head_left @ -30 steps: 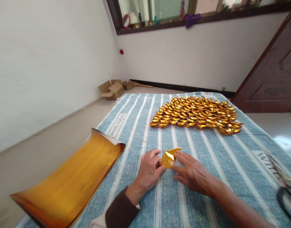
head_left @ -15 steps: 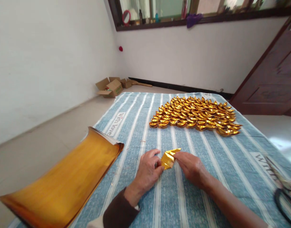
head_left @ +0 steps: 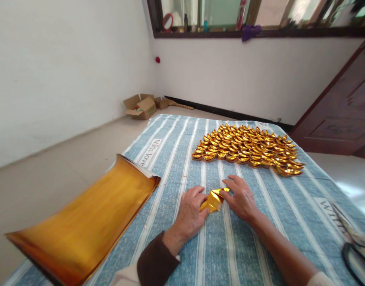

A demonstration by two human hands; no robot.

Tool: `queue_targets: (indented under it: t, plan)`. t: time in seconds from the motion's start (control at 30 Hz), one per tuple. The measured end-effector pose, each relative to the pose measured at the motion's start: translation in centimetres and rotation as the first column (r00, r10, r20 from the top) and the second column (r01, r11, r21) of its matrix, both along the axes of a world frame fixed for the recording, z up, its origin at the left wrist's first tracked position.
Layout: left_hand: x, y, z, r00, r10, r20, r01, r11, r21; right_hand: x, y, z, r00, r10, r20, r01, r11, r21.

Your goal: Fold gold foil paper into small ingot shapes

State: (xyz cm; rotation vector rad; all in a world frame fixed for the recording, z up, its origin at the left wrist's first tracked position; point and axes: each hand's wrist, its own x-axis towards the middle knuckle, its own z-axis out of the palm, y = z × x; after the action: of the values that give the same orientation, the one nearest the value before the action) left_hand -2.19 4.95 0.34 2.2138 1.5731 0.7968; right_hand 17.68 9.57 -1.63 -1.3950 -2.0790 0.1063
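Note:
A small piece of gold foil paper [head_left: 212, 201], partly folded, lies on the blue striped cloth [head_left: 248, 238] between my hands. My left hand [head_left: 190, 212] pinches its left side with thumb and fingers. My right hand [head_left: 241, 197] presses on its right edge, fingers spread over the fold. Farther back on the cloth, many folded gold paper ingots [head_left: 248, 147] sit packed in neat rows.
A curled stack of gold foil sheets [head_left: 87, 222] lies at the cloth's left edge. Scissors [head_left: 354, 246] rest at the right edge. Open cardboard boxes [head_left: 142, 106] stand on the floor by the far wall. A dark wooden door [head_left: 343, 107] is at the right.
My right hand has slid forward over the paper's right edge, fingers spreading. The left hand keeps its pinch. The camera view has shifted slightly.

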Motion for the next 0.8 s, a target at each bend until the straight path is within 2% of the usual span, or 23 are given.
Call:
queue_targets:
  t: [0.13,0.27,0.4,0.53,0.6,0.67,0.8]
  plan:
    - [0.0,-0.2,0.0,1.000,0.005,-0.018,-0.005,1.000,0.003,0.2,-0.1,0.0,0.989,0.052,0.139,-0.043,0.996,-0.072]
    - [0.0,-0.3,0.1,1.000,0.000,-0.017,-0.001,1.000,-0.024,0.4,-0.2,0.5,0.987,0.127,0.098,-0.115,0.986,-0.119]
    - [0.0,-0.3,0.2,1.000,-0.007,-0.014,0.006,0.999,-0.045,0.4,-0.3,1.2,0.985,0.135,-0.108,-0.150,0.977,-0.148]
    - [0.0,-0.2,0.2,1.000,-0.010,0.023,0.011,1.000,-0.028,0.5,-1.0,2.0,0.890,0.083,-0.448,-0.247,0.914,-0.321]
    - [-0.1,-0.2,0.2,0.998,-0.010,0.063,0.010,1.000,0.014,0.5,-1.5,2.4,0.830,0.053,-0.556,-0.297,0.885,-0.359]
    - [-0.1,-0.1,0.2,0.995,-0.017,0.094,0.008,0.995,0.095,0.6,-2.0,2.9,0.800,0.077,-0.595,-0.333,0.882,-0.334]
    - [-0.1,0.0,0.6,0.998,-0.055,0.029,0.043,0.947,0.319,0.7,-2.7,3.5,0.801,0.232,-0.552,-0.401,0.892,-0.208]
